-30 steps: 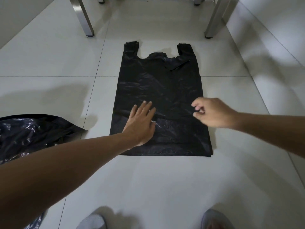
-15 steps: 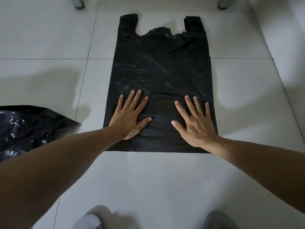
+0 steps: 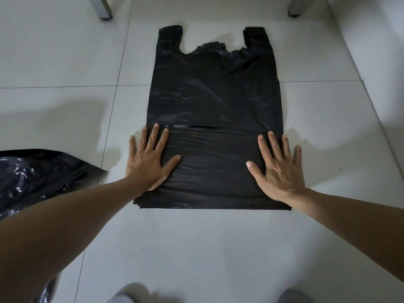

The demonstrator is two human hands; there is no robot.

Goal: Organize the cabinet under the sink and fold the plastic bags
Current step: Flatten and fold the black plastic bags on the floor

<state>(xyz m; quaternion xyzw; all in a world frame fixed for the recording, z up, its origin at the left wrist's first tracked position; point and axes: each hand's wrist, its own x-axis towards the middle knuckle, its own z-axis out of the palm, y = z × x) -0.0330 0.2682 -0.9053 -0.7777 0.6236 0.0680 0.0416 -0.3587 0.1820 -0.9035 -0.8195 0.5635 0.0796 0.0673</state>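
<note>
Right now you are pressing your left hand and right hand, fingers flat and gripping nothing, on the black plastic bag lying spread and unfolded on the floor, while another crumpled bag is waiting beside you.

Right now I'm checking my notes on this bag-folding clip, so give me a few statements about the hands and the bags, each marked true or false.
1. Both hands, the left hand and the right hand, press flat on the black plastic bag. True.
2. The bag's handles point toward the person. False: the handles lie at the far end, near the metal legs.
3. The right hand pinches a corner of the bag. False: its fingers lie straight and spread.
4. A second, crumpled black bag lies on the tile floor to the left. True.
5. The flat bag is rolled into a tube. False: it lies spread out flat.
</note>
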